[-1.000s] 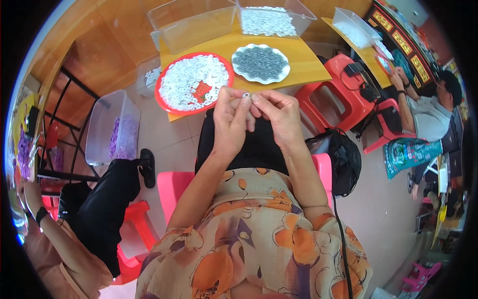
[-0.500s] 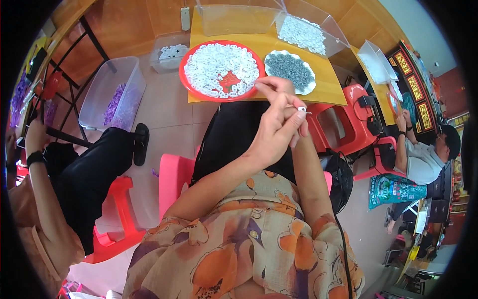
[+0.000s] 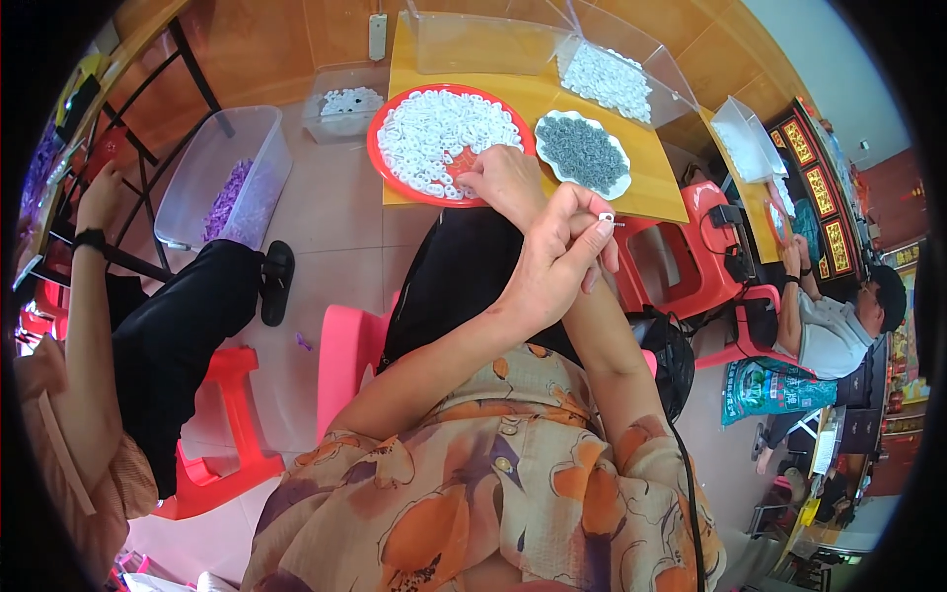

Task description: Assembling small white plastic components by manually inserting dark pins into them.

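Note:
My left hand (image 3: 557,259) is raised over my lap, thumb and fingers pinched on a small white piece with a metal pin (image 3: 607,219). My right hand (image 3: 503,180) reaches past it to the near edge of a red plate (image 3: 395,118) heaped with small white rings, its fingertips down among them and hidden by the back of the hand. Beside the red plate sits a white plate of small grey metal parts (image 3: 582,153). Both plates rest on a low yellow table (image 3: 533,94).
Two clear bins (image 3: 612,74) stand at the table's back, one holding white pieces. On the floor are a clear tub with purple bits (image 3: 227,187) and a small box of white pieces (image 3: 345,104). A person (image 3: 148,326) sits at my left on a red stool; another person (image 3: 829,326) sits at right.
My hands were together in front of me. My right hand has moved out to the red plate, while my left hand stays up holding the small piece. My view has tilted.

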A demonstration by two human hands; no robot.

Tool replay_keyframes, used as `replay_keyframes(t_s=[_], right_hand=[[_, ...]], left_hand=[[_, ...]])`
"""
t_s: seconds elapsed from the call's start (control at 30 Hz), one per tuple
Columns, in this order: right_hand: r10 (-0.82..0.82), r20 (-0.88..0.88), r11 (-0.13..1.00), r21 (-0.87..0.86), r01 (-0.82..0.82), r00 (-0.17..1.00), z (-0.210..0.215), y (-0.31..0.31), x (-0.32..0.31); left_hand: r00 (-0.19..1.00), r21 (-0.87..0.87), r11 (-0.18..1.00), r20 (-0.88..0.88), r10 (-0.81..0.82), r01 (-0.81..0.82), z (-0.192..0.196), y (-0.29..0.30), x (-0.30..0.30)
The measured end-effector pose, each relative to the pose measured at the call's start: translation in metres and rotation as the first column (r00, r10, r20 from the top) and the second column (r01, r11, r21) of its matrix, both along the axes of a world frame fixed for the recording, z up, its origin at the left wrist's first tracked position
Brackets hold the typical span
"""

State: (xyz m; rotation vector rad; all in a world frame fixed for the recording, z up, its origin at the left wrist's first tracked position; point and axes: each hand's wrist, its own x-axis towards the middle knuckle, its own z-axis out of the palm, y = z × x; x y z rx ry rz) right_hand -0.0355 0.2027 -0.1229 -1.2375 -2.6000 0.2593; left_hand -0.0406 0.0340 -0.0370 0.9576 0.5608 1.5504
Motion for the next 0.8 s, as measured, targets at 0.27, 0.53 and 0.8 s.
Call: replay_keyframes(t_s=[0.27, 0.53, 0.8], right_hand=[[-0.094, -0.063, 0.993, -0.072, 0.089, 0.994, -0.002, 0.000, 0.002], [-0.312, -0.867, 0.793, -0.464, -0.396, 0.389, 0.054, -0.053, 0.080], [-0.540, -0.803, 0.656, -0.588, -0.473, 0.251, 0.088, -0.082, 0.145]], left_hand=[[1.000, 0.012, 1.000, 0.021, -0.001, 0.001, 0.003, 0.003, 0.008], [0.985, -0.070, 0.988, 0.089, 0.146, -0.140, 0.007, 0.014, -0.008], [0.916, -0.179, 0.984, 0.396, 0.058, 0.015, -0.008, 0.037, -0.013]])
